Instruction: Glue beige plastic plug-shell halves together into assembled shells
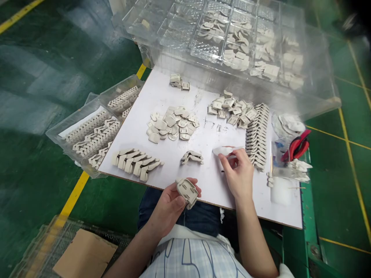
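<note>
Near the board's front edge my left hand point(174, 200) grips a beige plastic part point(188, 191), its hollow, slotted side facing up. Over the white board point(220, 185), my right hand point(239, 168) has its thumb and fingers closed on a white crumpled piece point(222, 150); its material is hard to tell. A small cluster of bent parts point(193, 157) lies between the two hands. Just beyond my right hand runs a long stacked row of beige parts point(257, 135). A shorter row of bent parts point(137, 164) sits at the left.
Flat beige covers point(172, 123) and slotted pieces point(232, 108) lie in loose piles. A clear compartment tray point(179, 33) spans the back. Another clear tray point(68, 143) of parts stands left. Red-handled pliers point(295, 146) are at the right. Below left is cardboard point(85, 255).
</note>
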The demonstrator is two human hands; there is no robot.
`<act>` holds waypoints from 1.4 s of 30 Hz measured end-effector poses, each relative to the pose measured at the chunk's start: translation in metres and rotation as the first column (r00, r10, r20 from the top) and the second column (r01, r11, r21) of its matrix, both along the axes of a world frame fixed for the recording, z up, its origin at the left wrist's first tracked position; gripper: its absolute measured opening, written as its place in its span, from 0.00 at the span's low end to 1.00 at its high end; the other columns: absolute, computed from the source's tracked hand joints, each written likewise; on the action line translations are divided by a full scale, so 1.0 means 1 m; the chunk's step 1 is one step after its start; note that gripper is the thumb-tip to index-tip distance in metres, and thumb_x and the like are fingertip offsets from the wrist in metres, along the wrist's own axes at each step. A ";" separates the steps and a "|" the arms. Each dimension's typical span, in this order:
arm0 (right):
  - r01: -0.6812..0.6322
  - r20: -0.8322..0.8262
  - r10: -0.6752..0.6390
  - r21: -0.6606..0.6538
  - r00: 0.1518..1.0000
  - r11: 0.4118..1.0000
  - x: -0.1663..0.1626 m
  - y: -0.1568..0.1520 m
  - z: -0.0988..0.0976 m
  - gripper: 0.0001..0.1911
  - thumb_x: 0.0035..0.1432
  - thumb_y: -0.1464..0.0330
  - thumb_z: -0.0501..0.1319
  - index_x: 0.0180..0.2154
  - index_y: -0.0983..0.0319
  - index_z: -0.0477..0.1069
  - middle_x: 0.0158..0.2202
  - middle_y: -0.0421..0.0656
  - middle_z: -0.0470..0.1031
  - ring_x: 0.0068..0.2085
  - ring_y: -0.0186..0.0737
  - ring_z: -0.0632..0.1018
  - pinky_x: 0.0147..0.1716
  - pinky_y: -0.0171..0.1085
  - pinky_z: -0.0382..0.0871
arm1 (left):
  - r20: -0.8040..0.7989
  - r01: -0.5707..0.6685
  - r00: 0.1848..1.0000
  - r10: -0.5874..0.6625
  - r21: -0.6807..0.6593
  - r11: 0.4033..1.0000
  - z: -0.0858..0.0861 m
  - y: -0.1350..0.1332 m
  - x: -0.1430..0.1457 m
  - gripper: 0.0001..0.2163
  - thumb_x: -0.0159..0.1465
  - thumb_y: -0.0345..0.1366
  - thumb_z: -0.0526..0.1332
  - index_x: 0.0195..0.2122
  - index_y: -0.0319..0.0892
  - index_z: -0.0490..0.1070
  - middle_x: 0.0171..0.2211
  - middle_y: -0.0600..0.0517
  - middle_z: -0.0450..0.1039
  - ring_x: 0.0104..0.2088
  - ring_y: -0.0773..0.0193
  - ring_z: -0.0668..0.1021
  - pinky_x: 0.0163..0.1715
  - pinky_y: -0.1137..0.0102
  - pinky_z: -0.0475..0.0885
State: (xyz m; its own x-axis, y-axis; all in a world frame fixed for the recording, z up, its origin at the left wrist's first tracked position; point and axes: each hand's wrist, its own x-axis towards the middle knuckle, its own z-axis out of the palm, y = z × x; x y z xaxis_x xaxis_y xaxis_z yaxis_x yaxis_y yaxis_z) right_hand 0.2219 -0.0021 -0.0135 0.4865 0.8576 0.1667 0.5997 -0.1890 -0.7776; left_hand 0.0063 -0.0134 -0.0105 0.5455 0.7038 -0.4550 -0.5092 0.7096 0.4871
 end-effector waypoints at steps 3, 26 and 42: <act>0.002 -0.226 0.029 0.136 0.974 0.991 -0.008 0.001 0.006 0.11 0.61 0.58 0.66 0.36 0.59 0.72 0.37 0.42 0.75 0.35 0.38 0.73 0.36 0.39 0.68 | 0.024 -0.028 0.999 0.028 -0.011 1.000 -0.003 0.000 0.005 0.25 0.50 0.53 0.76 0.46 0.45 0.83 0.29 0.52 0.76 0.29 0.70 0.74 0.34 0.74 0.68; 0.048 -0.408 0.138 0.412 0.902 0.910 -0.043 0.001 0.019 0.26 0.64 0.56 0.63 0.20 0.59 0.56 0.21 0.36 0.54 0.25 0.34 0.60 0.26 0.39 0.50 | -0.010 0.006 1.000 -0.007 -0.080 0.997 0.000 0.007 0.014 0.20 0.56 0.51 0.73 0.43 0.41 0.81 0.33 0.50 0.79 0.37 0.63 0.78 0.47 0.68 0.70; 0.035 -0.356 0.116 0.391 0.927 0.920 -0.048 0.003 0.019 0.27 0.66 0.56 0.61 0.19 0.59 0.56 0.21 0.35 0.53 0.24 0.33 0.59 0.26 0.39 0.49 | -0.038 0.046 0.998 -0.047 -0.019 0.999 -0.001 0.007 0.013 0.19 0.58 0.53 0.71 0.40 0.41 0.80 0.29 0.51 0.76 0.33 0.62 0.74 0.44 0.67 0.68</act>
State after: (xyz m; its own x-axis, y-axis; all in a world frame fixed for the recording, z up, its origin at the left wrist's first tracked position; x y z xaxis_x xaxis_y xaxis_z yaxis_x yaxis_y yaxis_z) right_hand 0.1735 0.0005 0.0051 0.5432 0.7829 0.3034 0.2594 0.1871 -0.9475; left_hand 0.0190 -0.0065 -0.0119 0.5592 0.6696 -0.4888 -0.4564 0.7408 0.4928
